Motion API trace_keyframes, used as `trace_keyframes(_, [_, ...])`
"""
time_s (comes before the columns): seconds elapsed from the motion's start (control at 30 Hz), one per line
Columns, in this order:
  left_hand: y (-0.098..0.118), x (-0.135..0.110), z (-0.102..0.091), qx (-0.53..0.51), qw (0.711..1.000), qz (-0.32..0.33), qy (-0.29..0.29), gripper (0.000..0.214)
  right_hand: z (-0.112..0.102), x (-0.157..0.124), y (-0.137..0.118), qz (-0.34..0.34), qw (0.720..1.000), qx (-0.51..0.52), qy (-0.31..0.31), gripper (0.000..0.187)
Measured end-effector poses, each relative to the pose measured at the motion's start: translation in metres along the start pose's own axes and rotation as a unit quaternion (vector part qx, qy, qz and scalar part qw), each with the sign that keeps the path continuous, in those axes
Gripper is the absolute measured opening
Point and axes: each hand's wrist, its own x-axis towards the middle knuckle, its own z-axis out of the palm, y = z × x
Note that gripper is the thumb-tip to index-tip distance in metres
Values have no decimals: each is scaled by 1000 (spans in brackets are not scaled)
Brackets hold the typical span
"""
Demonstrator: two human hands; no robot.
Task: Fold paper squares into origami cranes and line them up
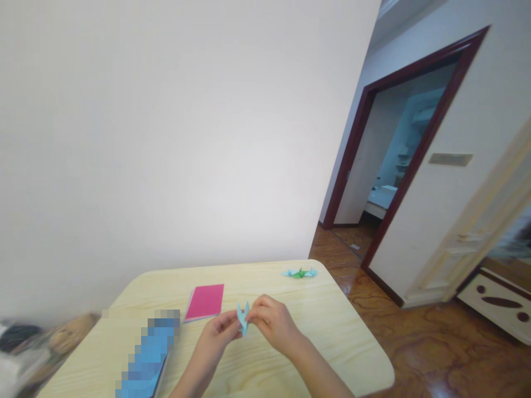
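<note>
A: What are the hands doing?

B: Both grasp one thing. The left hand (224,326) pinches the left side of a small light-blue folded paper piece (243,319), and the right hand (271,319) grips its right side between thumb and fingers

A: How does that piece stand?

B: Raised between the hands, above the pale wood-grain surface (340,345), with two narrow points upward, spread like a V

A: And just around them?

B: Beyond the left hand lies a flat rectangular magenta sheet (204,302), a paler edge showing beneath it. Left of the left forearm is a long blue object (149,359), mostly hidden by pixelation, so I can't tell what it is

A: Farther off?

B: Near the far right corner, small light-blue and green folded figures (302,273) sit in a row, the green in the middle; I can't tell whether they touch. Past that come a plain white wall (186,138), a glossy brown wooden floor (423,354) and a dark red door frame (427,149)
</note>
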Motion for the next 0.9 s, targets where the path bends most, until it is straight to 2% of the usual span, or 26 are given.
trace_keyframes(0.1, [3,-2,-1,-24,999,-21,-4,31,-3,0,0,-14,1000,-16,-9,21])
trace_keyframes(0.27, [4,1,0,6,1000,7,12,32,-4,0,-4,-16,1000,4,-11,19])
trace_keyframes(0.37, [1,4,-1,3,999,22,32,31,2,0,-4,69,994,77,25,8])
trace_keyframes(0.43, [-2,5,-1,-2,998,31,45,32,8,-1,-3,153,978,131,46,14])
trace_keyframes(0.5, [-5,4,-1,-8,998,42,54,33,15,-2,0,200,965,163,37,16])
trace_keyframes(0.67, [-7,1,4,0,993,86,80,33,28,-4,4,216,948,231,35,22])
trace_keyframes(0.83, [-11,0,6,57,987,105,105,32,31,-1,4,234,907,348,37,36])
trace_keyframes(0.9, [-14,1,4,58,989,105,89,36,29,-1,5,240,888,392,20,41])
